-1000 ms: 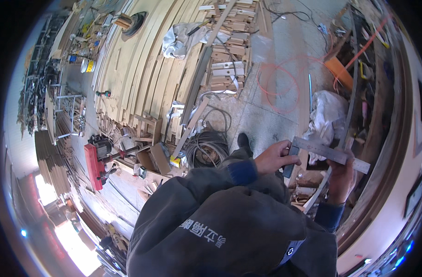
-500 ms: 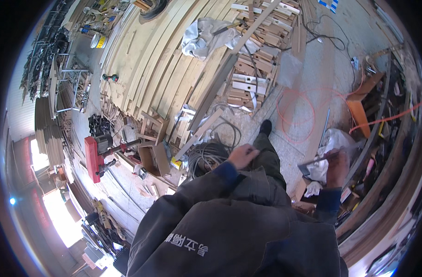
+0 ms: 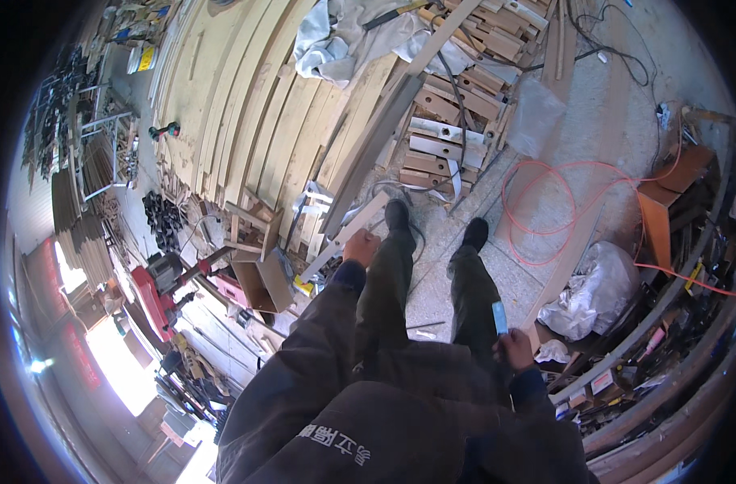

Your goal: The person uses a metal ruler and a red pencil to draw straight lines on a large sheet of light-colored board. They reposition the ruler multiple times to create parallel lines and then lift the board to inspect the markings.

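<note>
While long boards (image 3: pixel 247 105) lie ahead, the left hand (image 3: pixel 360 246) hangs curled, its contents, if any, hidden; the right hand (image 3: pixel 513 350) is closed around the metal square (image 3: pixel 499 316), which juts forward from it; a second ago both hands held it.

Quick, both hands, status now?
Left hand: curled closed, nothing visible in it.
Right hand: closed, holding a flat, pale bluish piece.
</note>
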A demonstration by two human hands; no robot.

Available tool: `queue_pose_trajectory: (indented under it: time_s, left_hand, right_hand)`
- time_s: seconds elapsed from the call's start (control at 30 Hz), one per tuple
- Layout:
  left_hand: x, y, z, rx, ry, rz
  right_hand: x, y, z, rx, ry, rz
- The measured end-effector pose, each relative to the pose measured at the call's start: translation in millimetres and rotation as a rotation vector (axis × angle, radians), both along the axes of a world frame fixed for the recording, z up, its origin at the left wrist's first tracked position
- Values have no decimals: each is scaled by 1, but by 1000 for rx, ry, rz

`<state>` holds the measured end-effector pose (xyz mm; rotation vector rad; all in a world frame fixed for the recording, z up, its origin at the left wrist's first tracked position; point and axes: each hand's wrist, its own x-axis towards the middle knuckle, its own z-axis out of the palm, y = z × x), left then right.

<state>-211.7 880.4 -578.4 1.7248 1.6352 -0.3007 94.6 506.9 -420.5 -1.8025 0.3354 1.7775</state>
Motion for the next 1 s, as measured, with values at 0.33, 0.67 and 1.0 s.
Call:
queue_pose_trajectory:
  time_s: [0.33,0.67,1.0]
  left_hand:
    - [76,171,-212,180,33,-264]
    - [142,273,-300,274,16,-295]
    - [179,257,-311,166,219,-410]
  right_hand:
    - [-12,20,-32,-161,40,-207]
    - [-12,-4,-50,-129,62,-631]
    - [-32,-13,-48,-34,36,-732]
